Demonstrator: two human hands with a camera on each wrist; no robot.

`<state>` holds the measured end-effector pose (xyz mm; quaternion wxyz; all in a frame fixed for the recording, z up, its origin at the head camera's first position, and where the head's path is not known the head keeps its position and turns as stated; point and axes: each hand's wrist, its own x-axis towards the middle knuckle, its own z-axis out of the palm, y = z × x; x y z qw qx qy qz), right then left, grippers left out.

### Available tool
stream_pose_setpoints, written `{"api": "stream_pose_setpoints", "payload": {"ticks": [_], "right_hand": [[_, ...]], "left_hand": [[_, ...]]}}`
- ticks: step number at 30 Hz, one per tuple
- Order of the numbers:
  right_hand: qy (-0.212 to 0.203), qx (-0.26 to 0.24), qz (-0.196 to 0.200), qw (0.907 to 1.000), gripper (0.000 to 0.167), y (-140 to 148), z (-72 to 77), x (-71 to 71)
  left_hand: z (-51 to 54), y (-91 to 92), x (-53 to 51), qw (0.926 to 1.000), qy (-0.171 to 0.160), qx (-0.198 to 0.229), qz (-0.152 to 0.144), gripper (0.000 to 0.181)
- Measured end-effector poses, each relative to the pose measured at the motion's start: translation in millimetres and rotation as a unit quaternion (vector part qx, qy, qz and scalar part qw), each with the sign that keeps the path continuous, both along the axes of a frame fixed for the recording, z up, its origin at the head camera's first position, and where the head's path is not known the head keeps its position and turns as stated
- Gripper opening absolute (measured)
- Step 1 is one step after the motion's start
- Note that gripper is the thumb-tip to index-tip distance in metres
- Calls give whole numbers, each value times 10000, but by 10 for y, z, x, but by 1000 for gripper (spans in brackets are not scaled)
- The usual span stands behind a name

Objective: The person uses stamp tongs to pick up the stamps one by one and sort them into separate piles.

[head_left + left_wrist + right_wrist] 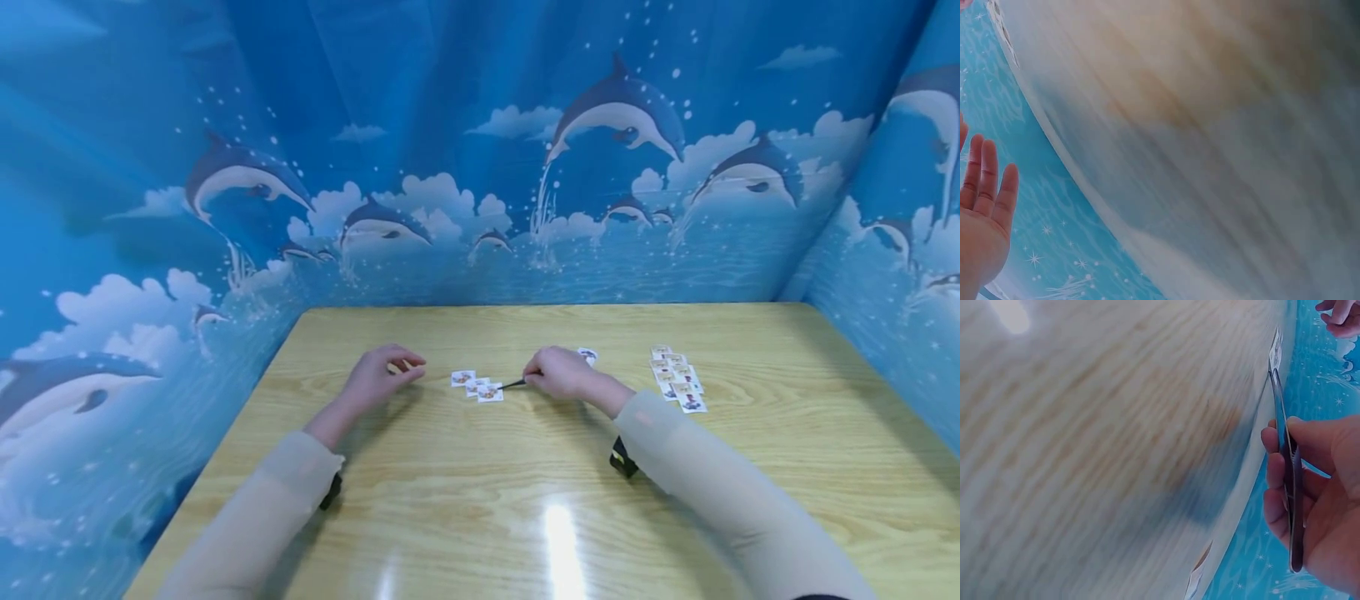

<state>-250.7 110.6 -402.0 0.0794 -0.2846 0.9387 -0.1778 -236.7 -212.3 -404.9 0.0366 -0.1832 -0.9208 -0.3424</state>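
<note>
Tweezers (1291,481) are gripped between the thumb and fingers of my right hand (558,372). Their tip touches the nearest of a few small picture cards (491,392), which overlap in a short slanting row at the middle of the table. To the left of that row, my left hand (378,377) hovers over the wood with loosely bent fingers and nothing in them. The left wrist view shows part of this hand (988,212), its fingers fairly straight. Another card (587,356) lies partly hidden behind my right hand.
Several similar cards (677,377) overlap in a cluster at the right of the wooden table (465,492). A blue dolphin-print curtain (450,150) hangs behind the table and along its sides. Light glares off the table's near part.
</note>
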Motion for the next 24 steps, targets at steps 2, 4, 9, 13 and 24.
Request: {"api": "stream_pose_setpoints", "payload": {"ticks": [2, 4, 9, 13, 24], "right_hand": [[-21, 1, -12, 10000, 18, 12, 2, 3], [-35, 4, -5, 10000, 19, 29, 2, 6], [-3, 77, -34, 10000, 18, 112, 9, 16], [-26, 105, -162, 9998, 18, 238, 47, 41], [74, -74, -597, 9982, 22, 824, 192, 80]], "left_hand": [[0, 20, -13, 10000, -41, 21, -6, 20], [5, 38, -23, 9999, -97, 44, -6, 21], [28, 113, -52, 9999, -116, 49, -72, 22], [64, 232, -98, 9997, -111, 62, -205, 22], [111, 903, -323, 9964, -87, -306, -784, 21]]}}
